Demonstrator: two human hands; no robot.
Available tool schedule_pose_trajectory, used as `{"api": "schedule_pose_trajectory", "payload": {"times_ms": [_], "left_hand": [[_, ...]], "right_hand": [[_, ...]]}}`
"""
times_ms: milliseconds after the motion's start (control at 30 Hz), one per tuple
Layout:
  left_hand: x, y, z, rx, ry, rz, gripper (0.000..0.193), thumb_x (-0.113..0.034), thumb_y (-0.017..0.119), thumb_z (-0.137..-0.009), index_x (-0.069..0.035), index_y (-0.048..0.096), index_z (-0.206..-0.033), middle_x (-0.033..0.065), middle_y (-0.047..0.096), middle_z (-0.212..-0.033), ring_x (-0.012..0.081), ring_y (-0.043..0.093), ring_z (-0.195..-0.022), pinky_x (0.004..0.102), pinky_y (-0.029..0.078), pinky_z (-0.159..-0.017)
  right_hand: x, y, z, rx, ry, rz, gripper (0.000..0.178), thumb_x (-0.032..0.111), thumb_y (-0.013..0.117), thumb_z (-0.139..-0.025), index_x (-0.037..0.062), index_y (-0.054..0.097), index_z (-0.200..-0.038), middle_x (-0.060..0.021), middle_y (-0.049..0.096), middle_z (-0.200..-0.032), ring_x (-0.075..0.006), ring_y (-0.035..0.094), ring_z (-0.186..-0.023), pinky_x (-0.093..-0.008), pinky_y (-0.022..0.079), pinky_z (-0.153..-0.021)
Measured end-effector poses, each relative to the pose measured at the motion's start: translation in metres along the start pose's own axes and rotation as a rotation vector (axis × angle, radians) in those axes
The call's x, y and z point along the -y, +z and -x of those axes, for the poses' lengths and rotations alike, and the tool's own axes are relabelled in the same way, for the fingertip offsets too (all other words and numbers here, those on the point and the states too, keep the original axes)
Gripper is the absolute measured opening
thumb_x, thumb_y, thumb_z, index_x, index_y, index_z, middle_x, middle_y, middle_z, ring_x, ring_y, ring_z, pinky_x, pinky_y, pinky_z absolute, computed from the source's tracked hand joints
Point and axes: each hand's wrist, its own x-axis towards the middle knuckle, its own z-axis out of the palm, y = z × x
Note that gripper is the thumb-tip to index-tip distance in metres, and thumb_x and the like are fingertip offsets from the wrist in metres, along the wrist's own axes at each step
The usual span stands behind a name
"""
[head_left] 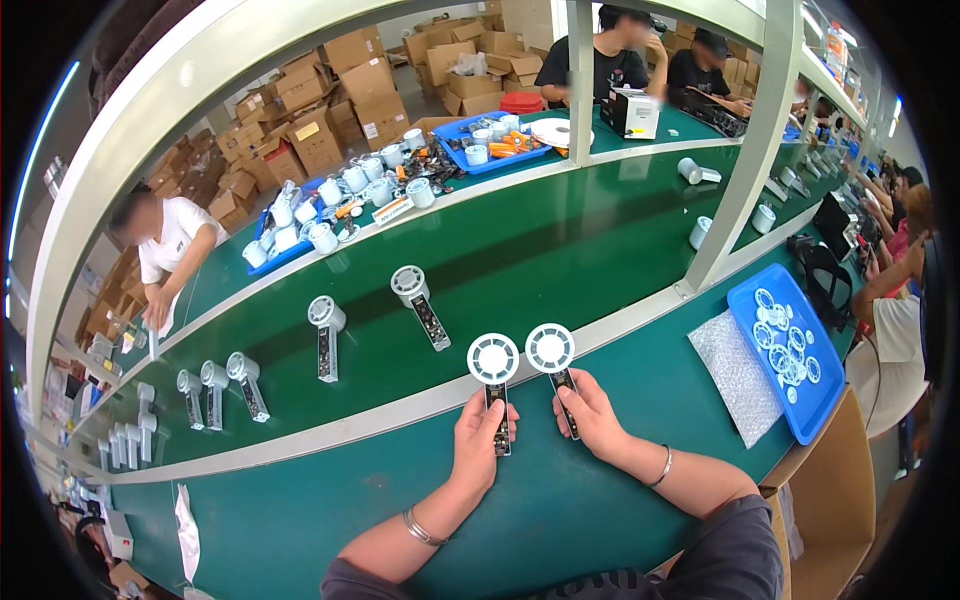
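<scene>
My left hand (474, 440) is closed round the handle of a white handheld fan (493, 358). Its round slotted head points up, and dark electronics show in the uncovered handle. My right hand (594, 422) grips a second, similar handheld fan (550, 348) by its handle, thumb on the front. The two heads are side by side, slightly apart, over the metal rail at the belt's near edge. On the green belt (480, 290) beyond lie more fans of this kind, the nearest one (409, 283) just left of my hands.
At right, a blue tray (815, 400) holds several white slotted rings, beside bubble wrap (735, 375) and a cardboard box (830, 490). Metal posts (745, 170) rise from the rail. Across the belt are parts trays (480, 160) and co-workers. A white cloth (187, 535) lies at left.
</scene>
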Motion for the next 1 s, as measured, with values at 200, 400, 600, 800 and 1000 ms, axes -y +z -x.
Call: {"api": "schedule_pose_trajectory", "payload": {"times_ms": [200,400,600,800,1000], "left_hand": [[-0.0018,0.0008,-0.0003,0.011,-0.005,-0.008,0.026,-0.020,0.049,-0.093,-0.002,0.048,-0.112,0.0070,0.058,-0.081,0.0103,0.053,-0.067,0.0232,0.046,-0.058],[-0.0013,0.0003,0.0002,0.012,-0.017,0.006,0.035,-0.018,0.051,-0.092,-0.002,0.045,-0.122,0.0036,0.057,-0.080,0.0066,0.051,-0.066,0.0203,0.044,-0.058],[0.0012,-0.0012,-0.0009,0.009,0.003,0.026,0.034,-0.019,0.052,-0.092,-0.002,0.046,-0.121,0.0046,0.058,-0.080,0.0076,0.052,-0.067,0.0210,0.045,-0.058],[0.0018,-0.0025,-0.0007,0.015,0.010,0.029,0.034,-0.019,0.052,-0.092,-0.002,0.046,-0.120,0.0051,0.058,-0.081,0.0083,0.053,-0.068,0.0220,0.045,-0.060],[0.0026,-0.0025,0.0002,0.036,0.034,0.043,0.036,-0.019,0.051,-0.092,-0.001,0.045,-0.122,0.0048,0.057,-0.083,0.0081,0.052,-0.068,0.0218,0.045,-0.060]], "right_hand": [[-0.0041,-0.0017,0.0003,-0.011,-0.022,0.020,0.030,0.022,0.042,-0.096,0.0009,0.038,-0.116,-0.0047,0.051,-0.078,-0.0092,0.048,-0.056,-0.0232,0.042,-0.049],[-0.0052,-0.0006,0.0003,-0.014,-0.026,0.020,0.029,0.022,0.042,-0.096,0.0009,0.038,-0.116,-0.0044,0.051,-0.078,-0.0091,0.049,-0.056,-0.0231,0.043,-0.049],[-0.0045,0.0007,0.0017,-0.021,-0.040,-0.009,0.033,0.021,0.044,-0.095,-0.0016,0.037,-0.118,-0.0042,0.048,-0.076,-0.0087,0.047,-0.054,-0.0224,0.041,-0.048],[-0.0018,0.0019,0.0058,-0.038,-0.142,0.067,0.032,0.016,0.042,-0.094,-0.0007,0.035,-0.121,-0.0053,0.050,-0.080,-0.0096,0.048,-0.057,-0.0226,0.041,-0.051],[-0.0055,0.0017,0.0079,-0.007,-0.248,0.102,0.035,0.015,0.042,-0.094,-0.0017,0.034,-0.123,-0.0057,0.048,-0.081,-0.0093,0.046,-0.057,-0.0224,0.041,-0.051]]}}
